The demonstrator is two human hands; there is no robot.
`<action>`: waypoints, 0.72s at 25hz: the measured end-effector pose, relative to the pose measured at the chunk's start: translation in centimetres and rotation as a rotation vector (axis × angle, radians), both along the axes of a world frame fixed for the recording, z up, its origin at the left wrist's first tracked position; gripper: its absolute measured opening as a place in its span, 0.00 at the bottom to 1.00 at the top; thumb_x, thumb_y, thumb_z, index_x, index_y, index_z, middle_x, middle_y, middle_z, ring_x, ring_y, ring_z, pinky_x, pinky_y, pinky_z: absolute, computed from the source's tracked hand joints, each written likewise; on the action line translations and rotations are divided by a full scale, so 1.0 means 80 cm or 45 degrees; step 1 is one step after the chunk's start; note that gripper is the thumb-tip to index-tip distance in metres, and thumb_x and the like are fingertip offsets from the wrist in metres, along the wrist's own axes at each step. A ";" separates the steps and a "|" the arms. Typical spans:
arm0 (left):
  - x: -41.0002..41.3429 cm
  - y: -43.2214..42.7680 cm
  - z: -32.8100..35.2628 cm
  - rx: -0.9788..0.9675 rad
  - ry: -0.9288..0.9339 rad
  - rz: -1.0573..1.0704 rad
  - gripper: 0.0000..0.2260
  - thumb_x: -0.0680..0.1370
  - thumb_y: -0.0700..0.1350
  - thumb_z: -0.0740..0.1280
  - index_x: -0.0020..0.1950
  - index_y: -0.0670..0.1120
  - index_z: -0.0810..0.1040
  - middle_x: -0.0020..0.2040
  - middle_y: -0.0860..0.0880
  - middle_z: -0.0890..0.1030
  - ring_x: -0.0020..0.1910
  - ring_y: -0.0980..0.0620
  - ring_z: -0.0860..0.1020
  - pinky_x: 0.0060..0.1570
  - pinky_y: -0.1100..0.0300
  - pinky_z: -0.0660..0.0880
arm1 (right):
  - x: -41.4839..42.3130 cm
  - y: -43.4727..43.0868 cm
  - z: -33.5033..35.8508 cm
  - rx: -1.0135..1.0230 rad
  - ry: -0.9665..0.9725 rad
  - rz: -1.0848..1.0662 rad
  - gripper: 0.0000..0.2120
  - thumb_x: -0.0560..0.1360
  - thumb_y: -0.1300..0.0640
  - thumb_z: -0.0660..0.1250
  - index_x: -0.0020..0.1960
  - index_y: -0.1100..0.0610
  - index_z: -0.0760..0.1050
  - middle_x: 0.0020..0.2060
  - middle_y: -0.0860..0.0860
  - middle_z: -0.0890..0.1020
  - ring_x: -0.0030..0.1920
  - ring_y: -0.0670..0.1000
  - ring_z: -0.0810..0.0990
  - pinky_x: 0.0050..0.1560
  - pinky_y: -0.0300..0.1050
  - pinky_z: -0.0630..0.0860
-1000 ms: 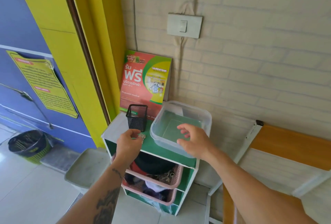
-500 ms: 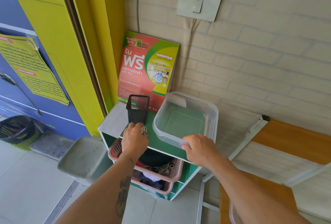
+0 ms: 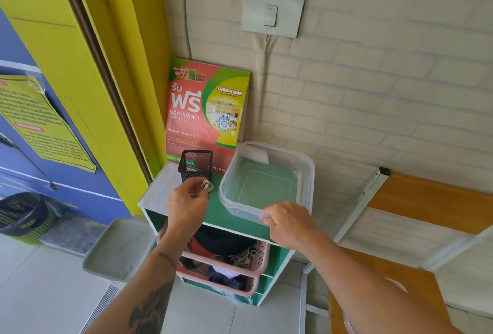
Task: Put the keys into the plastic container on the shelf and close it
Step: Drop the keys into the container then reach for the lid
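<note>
A clear plastic container (image 3: 266, 173) stands open and empty on the green top of the shelf (image 3: 213, 211), at its right side. No lid is on it. My right hand (image 3: 286, 223) grips its near rim. My left hand (image 3: 188, 204) is closed on the keys (image 3: 206, 186), pinched at my fingertips just left of the container and lifted a little off the shelf top. Most of the keys are hidden inside my fingers.
A black mesh cup (image 3: 196, 164) stands right behind my left hand. A red and green poster (image 3: 205, 112) leans on the brick wall. Pink baskets (image 3: 226, 264) with clothes fill the shelf below. A grey bin (image 3: 117, 248) sits on the floor at left.
My left hand has closed on the keys and raised them slightly off the shelf top. My right hand moved from inside the container to its near rim and stays there.
</note>
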State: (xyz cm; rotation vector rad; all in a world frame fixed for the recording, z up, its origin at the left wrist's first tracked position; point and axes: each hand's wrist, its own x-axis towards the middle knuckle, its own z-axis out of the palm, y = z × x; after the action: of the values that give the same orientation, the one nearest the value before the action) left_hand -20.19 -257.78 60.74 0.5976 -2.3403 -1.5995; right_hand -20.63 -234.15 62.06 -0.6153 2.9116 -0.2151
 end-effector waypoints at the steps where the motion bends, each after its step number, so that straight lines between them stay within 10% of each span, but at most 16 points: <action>1: -0.004 0.004 0.013 -0.011 0.058 -0.047 0.08 0.75 0.42 0.67 0.50 0.53 0.83 0.42 0.52 0.85 0.38 0.56 0.83 0.38 0.58 0.80 | 0.001 0.000 0.001 0.008 -0.012 0.003 0.09 0.77 0.60 0.61 0.39 0.55 0.76 0.34 0.51 0.81 0.35 0.54 0.80 0.39 0.49 0.78; 4: -0.028 0.028 0.052 -0.193 0.168 -0.202 0.07 0.74 0.43 0.69 0.48 0.52 0.83 0.39 0.57 0.84 0.38 0.62 0.81 0.39 0.70 0.74 | 0.002 -0.001 0.005 -0.008 -0.061 0.005 0.10 0.74 0.63 0.61 0.35 0.53 0.71 0.31 0.49 0.75 0.34 0.55 0.77 0.37 0.46 0.73; 9: -0.066 0.079 0.063 -0.573 0.007 -0.430 0.09 0.74 0.42 0.67 0.52 0.48 0.84 0.48 0.48 0.84 0.45 0.47 0.81 0.50 0.56 0.77 | 0.002 -0.002 0.009 -0.038 -0.084 -0.022 0.07 0.75 0.61 0.63 0.48 0.56 0.80 0.43 0.55 0.85 0.42 0.58 0.82 0.46 0.53 0.80; 18: -0.085 0.095 0.043 -0.622 -0.224 -0.505 0.14 0.73 0.38 0.65 0.54 0.51 0.83 0.52 0.49 0.83 0.47 0.47 0.81 0.51 0.58 0.76 | 0.000 -0.002 0.010 -0.008 -0.080 -0.016 0.04 0.76 0.61 0.64 0.43 0.57 0.77 0.35 0.54 0.81 0.35 0.56 0.79 0.38 0.47 0.75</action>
State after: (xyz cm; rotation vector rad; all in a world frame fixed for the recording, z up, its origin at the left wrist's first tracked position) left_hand -26.97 -250.21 64.22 0.1768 -2.9788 -1.0533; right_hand -20.64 -234.28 62.82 -0.5803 2.8567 -0.2411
